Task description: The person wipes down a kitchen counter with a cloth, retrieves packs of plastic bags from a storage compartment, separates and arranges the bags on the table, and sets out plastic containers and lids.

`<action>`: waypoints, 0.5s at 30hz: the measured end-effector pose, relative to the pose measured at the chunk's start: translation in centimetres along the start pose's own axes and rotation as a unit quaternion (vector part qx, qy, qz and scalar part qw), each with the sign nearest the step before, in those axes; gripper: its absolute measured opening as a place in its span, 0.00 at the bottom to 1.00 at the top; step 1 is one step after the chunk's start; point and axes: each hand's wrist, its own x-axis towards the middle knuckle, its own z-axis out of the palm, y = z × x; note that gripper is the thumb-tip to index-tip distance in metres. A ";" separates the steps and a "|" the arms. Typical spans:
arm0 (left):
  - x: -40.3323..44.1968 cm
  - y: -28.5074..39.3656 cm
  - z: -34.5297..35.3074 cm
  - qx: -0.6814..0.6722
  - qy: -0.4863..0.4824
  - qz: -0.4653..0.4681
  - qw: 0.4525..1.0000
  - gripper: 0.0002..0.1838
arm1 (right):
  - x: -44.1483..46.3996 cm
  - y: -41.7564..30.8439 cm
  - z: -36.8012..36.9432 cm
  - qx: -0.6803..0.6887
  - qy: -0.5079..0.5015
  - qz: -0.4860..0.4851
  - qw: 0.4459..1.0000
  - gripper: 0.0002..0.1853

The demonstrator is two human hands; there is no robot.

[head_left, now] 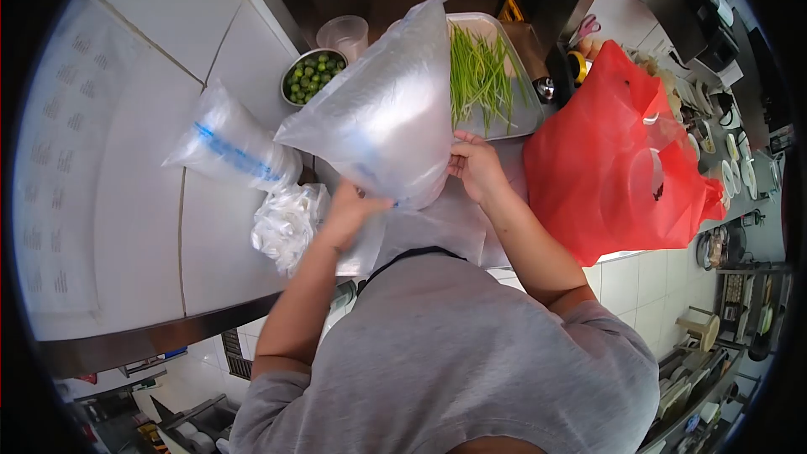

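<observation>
A large, puffed-out clear plastic bag (382, 109) stands tilted in front of me, its pointed top leaning to the right. My left hand (357, 206) grips its lower left side, the thumb lying across the plastic near the base. At the bag's lower right edge, my right hand (477, 164) has its fingers closed on the film. What is inside the bag cannot be made out through the cloudy plastic. Beneath it, a flat sheet of clear plastic (433, 231) covers the counter edge near my body.
Left are a clear bag with blue print (239, 139) and crumpled white plastic bags (290, 223). Behind stand a bowl of small green citrus fruits (315, 76), a plastic tub (345, 34) and a tray (525, 113) of green stalks (483, 76). A big red bag (597, 168) stands right.
</observation>
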 end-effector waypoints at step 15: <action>-0.2 6.6 1.4 0.041 0.195 0.373 0.906 0.63 | 0.9 -6.1 1.6 -0.014 -0.120 -0.328 0.937 0.29</action>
